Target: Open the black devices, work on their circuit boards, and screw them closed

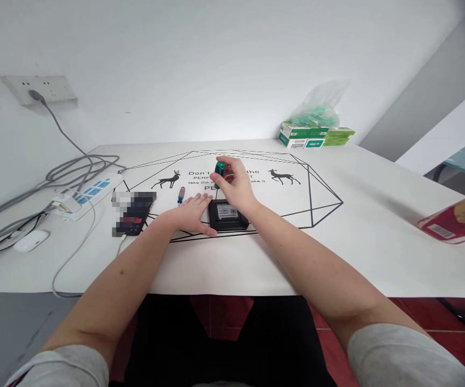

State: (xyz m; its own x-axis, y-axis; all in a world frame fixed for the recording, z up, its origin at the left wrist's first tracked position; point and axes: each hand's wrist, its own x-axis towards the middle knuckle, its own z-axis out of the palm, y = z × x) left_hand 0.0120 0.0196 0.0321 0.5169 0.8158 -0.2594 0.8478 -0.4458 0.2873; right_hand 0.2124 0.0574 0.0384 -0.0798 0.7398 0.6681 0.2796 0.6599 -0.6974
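Note:
A small black box-like device [228, 216] with a white label lies on the white table [361, 236] in front of me. My left hand [192, 215] rests flat beside its left edge, fingers stretched out and touching it. My right hand [237, 185] is above the device's far side, fingers closed around a green-and-black screwdriver handle [220, 169] held upright, tip pointing down toward the device. A second small screwdriver [181, 195] with a red and blue handle lies on the table just beyond my left hand.
A phone [133, 215] lies left of my left hand. Further left are a power strip [89, 193], grey cables [74, 172] and a white mouse [30, 240]. Green boxes and a plastic bag [316, 129] stand at the back. A red packet [458, 220] lies at the right.

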